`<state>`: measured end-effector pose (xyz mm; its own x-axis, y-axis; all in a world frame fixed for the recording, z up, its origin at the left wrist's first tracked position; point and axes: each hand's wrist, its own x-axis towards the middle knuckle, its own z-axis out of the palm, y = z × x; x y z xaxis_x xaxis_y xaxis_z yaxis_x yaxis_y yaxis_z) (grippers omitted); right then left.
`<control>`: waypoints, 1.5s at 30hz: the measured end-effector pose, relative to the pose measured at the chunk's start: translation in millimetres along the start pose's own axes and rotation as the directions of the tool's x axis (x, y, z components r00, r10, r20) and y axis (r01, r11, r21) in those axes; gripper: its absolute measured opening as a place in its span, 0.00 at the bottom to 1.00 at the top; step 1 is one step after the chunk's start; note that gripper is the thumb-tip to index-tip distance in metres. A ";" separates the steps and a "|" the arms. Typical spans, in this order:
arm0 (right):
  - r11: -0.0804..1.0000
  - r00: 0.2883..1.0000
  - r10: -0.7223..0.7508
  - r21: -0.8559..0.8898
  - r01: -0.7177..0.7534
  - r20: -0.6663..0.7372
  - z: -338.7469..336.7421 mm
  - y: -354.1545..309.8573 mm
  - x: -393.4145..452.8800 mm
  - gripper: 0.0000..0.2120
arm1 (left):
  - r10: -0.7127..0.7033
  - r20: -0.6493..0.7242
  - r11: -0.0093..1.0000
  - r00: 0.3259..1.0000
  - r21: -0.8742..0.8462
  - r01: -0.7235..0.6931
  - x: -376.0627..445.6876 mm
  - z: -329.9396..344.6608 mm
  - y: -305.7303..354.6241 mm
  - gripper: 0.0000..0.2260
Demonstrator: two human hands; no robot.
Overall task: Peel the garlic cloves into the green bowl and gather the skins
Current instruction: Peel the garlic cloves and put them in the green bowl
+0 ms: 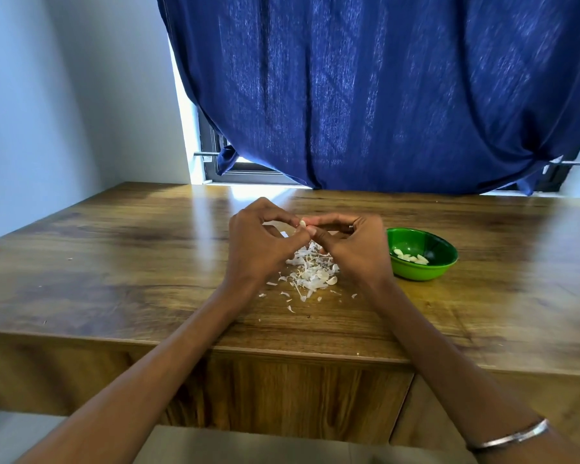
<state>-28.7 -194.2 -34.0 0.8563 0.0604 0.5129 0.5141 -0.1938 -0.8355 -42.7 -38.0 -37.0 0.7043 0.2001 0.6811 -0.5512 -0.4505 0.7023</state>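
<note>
Pinching one garlic clove (302,224) between them, the left hand (260,244) and right hand (354,247) meet above a pile of papery skins (310,274) on the wooden table (114,262). Peeled cloves (411,257) lie in the green bowl (422,254), just right of the right hand.

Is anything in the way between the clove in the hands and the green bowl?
Nothing visible. The garlic clove is pinched between both hands above the skin pile; the green bowl sits open just beyond the right hand, only bare tabletop between.
</note>
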 end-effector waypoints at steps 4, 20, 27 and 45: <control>0.995 0.999 -0.038 -0.091 0.037 -0.015 3.9 2.4 -0.5 0.07 | -0.066 0.010 0.998 0.998 -0.023 0.066 0.7 -1.9 -1.1 0.08; 0.959 0.982 -0.183 -0.226 0.168 -0.047 6.5 5.1 0.8 0.08 | -0.041 -0.025 0.997 0.999 0.058 0.042 2.0 0.5 -0.9 0.07; 0.981 0.989 -0.140 -0.140 0.132 -0.045 5.9 5.1 1.4 0.07 | -0.059 -0.028 0.997 0.998 0.052 0.060 0.8 -0.4 3.8 0.07; 0.987 0.987 -0.137 -0.093 0.130 -0.081 5.5 6.1 3.1 0.06 | -0.069 -0.025 0.997 0.997 -0.042 0.068 -1.3 0.7 7.9 0.05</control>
<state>-22.6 -189.8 -38.5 0.7709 0.0074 0.6369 0.6140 -0.2744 -0.7401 -47.7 -42.4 -32.5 0.7296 0.2523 0.6356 -0.5199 -0.3992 0.7552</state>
